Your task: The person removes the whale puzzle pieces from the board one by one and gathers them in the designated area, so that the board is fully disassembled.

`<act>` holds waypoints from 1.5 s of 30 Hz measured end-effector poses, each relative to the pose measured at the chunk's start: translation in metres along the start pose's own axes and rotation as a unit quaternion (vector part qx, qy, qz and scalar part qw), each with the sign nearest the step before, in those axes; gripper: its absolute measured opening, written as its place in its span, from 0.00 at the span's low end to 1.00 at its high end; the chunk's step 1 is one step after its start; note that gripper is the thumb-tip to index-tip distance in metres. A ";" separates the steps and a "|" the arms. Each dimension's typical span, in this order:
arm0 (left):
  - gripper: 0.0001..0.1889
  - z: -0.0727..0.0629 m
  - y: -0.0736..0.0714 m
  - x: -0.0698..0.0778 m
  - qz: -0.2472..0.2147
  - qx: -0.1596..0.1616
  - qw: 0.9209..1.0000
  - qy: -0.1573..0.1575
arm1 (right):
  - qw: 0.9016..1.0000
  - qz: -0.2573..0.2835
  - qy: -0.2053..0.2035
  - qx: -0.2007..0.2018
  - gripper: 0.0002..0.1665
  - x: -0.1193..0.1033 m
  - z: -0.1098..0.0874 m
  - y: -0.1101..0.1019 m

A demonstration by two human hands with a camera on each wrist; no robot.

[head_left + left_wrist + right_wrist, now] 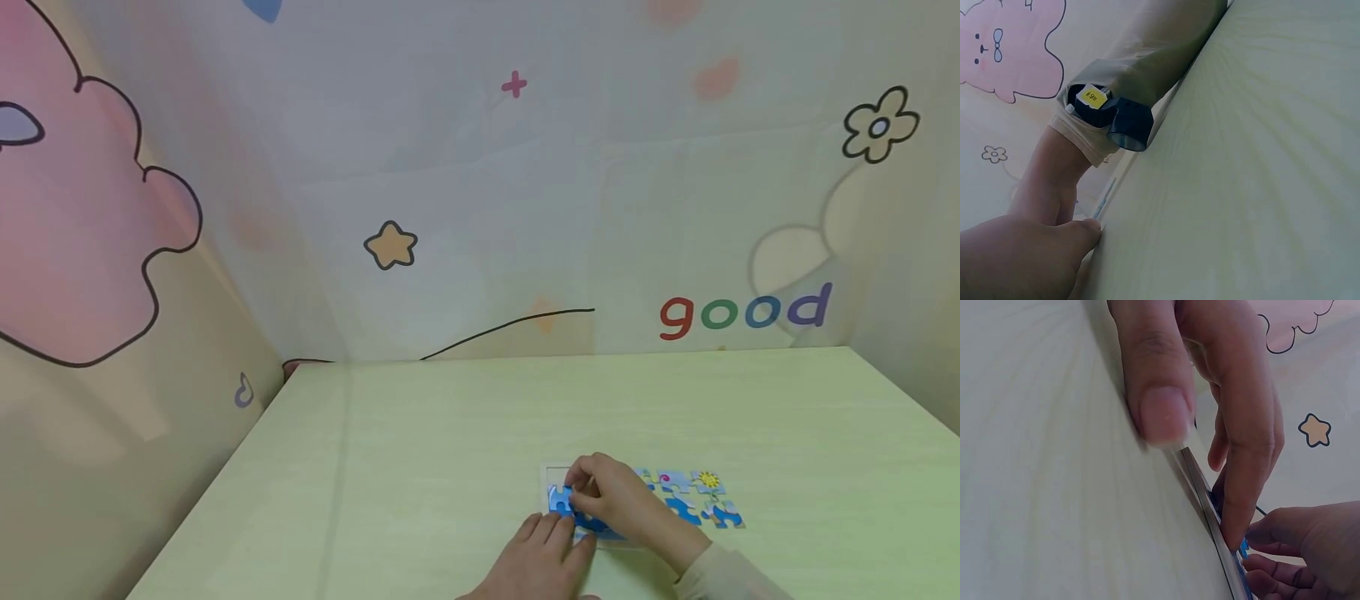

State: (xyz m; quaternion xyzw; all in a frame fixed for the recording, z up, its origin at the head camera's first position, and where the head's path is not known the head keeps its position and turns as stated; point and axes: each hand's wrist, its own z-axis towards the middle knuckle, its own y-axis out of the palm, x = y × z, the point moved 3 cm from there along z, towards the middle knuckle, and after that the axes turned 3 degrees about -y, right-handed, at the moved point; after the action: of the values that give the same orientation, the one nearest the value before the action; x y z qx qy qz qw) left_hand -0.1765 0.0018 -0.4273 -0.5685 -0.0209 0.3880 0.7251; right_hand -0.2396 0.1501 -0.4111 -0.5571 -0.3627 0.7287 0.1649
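A jigsaw puzzle in a pale shallow tray [545, 477] lies on the table, with blue pieces inside it. My right hand [618, 500] reaches over the tray from the right. Its thumb and fingertips pinch a blue puzzle piece [1244, 547], mostly hidden by the fingers. Extended fingers of my left hand [536, 554] rest on the tray's near edge; in the right wrist view, the left thumb [1163, 415] hangs in front of the tray's side. The left wrist view shows part of the left hand [1022, 253] beside the tray, below the right forearm [1054, 169].
Several loose puzzle pieces lie right of the tray, among them a sun piece [707, 481] and a blue one [725, 514]. The pale green table [420, 450] meets a cloth printed with cartoon figures [450, 167]. A dark wrist camera [1130, 125] sits on the right sleeve.
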 end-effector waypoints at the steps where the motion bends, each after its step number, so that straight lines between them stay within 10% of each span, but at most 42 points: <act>1: 0.29 0.000 0.000 0.000 0.000 0.002 1.000 0.000 | 1.000 0.001 -0.002 -0.001 0.04 0.000 0.000 0.000; 7: 0.29 0.000 0.000 -0.001 0.004 0.014 1.000 0.003 | 1.000 0.016 -0.003 -0.005 0.05 -0.002 0.000 0.000; 27: 0.32 0.001 0.000 -0.001 -0.042 -0.099 0.994 -0.004 | 0.997 -0.027 -0.059 0.035 0.04 -0.011 0.000 -0.011; 45: 0.36 0.005 -0.001 -0.004 -0.122 -0.210 0.969 -0.036 | 0.997 -0.053 -0.032 0.042 0.02 -0.016 -0.005 -0.055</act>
State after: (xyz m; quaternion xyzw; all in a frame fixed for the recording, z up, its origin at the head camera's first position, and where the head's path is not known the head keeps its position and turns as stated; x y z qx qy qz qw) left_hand -0.1814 0.0034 -0.4227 -0.6870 -0.1974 0.3035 0.6301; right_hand -0.2384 0.1793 -0.3611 -0.5060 -0.3656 0.7510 0.2151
